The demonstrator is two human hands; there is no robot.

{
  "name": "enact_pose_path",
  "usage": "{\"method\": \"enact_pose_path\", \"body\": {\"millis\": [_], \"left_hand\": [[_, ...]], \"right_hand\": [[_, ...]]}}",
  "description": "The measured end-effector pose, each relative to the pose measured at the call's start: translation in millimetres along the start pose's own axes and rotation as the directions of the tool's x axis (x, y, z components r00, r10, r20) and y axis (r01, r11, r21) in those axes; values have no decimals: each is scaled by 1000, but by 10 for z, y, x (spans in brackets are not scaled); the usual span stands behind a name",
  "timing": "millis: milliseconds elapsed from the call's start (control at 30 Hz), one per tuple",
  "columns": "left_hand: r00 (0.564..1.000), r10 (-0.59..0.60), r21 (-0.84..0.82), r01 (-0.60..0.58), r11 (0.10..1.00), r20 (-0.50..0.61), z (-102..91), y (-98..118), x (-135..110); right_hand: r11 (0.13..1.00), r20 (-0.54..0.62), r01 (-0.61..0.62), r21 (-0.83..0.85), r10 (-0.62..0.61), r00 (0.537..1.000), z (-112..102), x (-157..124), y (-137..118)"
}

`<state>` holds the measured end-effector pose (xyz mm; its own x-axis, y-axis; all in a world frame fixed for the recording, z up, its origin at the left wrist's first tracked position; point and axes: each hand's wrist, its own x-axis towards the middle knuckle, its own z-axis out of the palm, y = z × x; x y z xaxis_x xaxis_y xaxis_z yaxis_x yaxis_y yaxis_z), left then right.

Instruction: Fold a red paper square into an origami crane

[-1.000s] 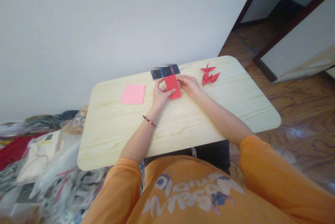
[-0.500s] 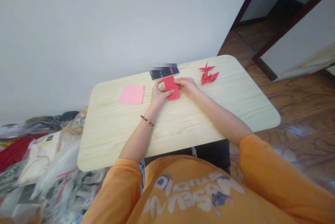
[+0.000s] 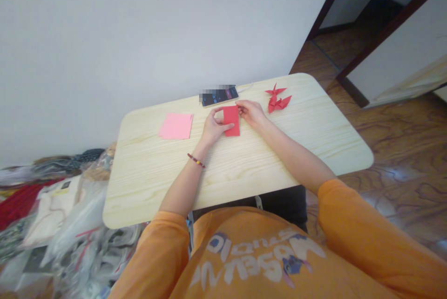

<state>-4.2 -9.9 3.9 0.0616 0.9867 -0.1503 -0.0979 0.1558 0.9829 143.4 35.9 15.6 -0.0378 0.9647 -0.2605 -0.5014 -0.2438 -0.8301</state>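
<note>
A folded red paper rectangle (image 3: pixel 231 121) lies on the pale wood table (image 3: pixel 150 187), just below the black phone (image 3: pixel 218 96). My left hand (image 3: pixel 216 127) holds its left side, with the thumb lying across the paper. My right hand (image 3: pixel 251 113) pinches its top right corner with the fingertips. To the left of my hands lies a pink paper stack (image 3: pixel 176 125). To the right stands a red origami crane (image 3: pixel 277 99), nearest my right hand and not touched. A beaded bracelet (image 3: pixel 196 160) circles my left wrist.
A thin white cable (image 3: pixel 246 88) runs from the phone toward the table's far edge. A white wall (image 3: pixel 139 47) rises behind the table. Plastic bags and fabric (image 3: pixel 63 210) are piled on the left, and a wooden floor (image 3: pixel 401 145) spreads to the right.
The red paper has turned from a slant to nearly straight, lying square to the table edge. My hands have shifted slightly with it, and my right hand now sits at its top corner.
</note>
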Motion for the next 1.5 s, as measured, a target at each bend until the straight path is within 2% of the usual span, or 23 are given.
{"method": "enact_pose_path", "body": {"millis": [67,133,267,333,500,600,867,1133,1333,1400,1500], "left_hand": [[1000,-9,-21,8,1000,-12,-1,-4,2],[999,-8,-75,5,997,-42,-5,-10,11],[996,12,-143,-25,989,-89,-24,-15,36],[992,32,-145,-49,988,-119,-32,-20,53],[946,138,-138,-185,973,-294,-23,-58,88],[932,172,-148,-228,962,-319,-4,-71,82],[950,151,-153,-198,968,-273,37,-65,58],[931,57,-165,-123,979,-360,-65,-29,122],[900,57,-173,-145,974,-432,-119,-14,146],[904,58,-179,-146,973,-423,-112,-1,140],[929,74,-182,-149,972,-363,-71,16,116]], "right_hand": [[1000,-30,15,-21,-16,999,-22,19,-13],[997,1,20,-70,-20,1000,-43,18,-14],[959,207,72,-274,-15,978,-74,1,25],[920,252,109,-376,-12,968,-84,3,45],[846,265,144,-513,-4,964,-68,-36,29],[782,225,148,-606,-10,974,-37,-84,8],[802,212,176,-570,-63,975,-38,-66,9],[843,190,175,-508,-88,978,-119,41,-30],[910,87,116,-398,-89,992,-166,112,-6],[934,113,103,-342,-68,991,-143,93,11],[958,212,61,-281,-1,977,-75,28,40]]}}
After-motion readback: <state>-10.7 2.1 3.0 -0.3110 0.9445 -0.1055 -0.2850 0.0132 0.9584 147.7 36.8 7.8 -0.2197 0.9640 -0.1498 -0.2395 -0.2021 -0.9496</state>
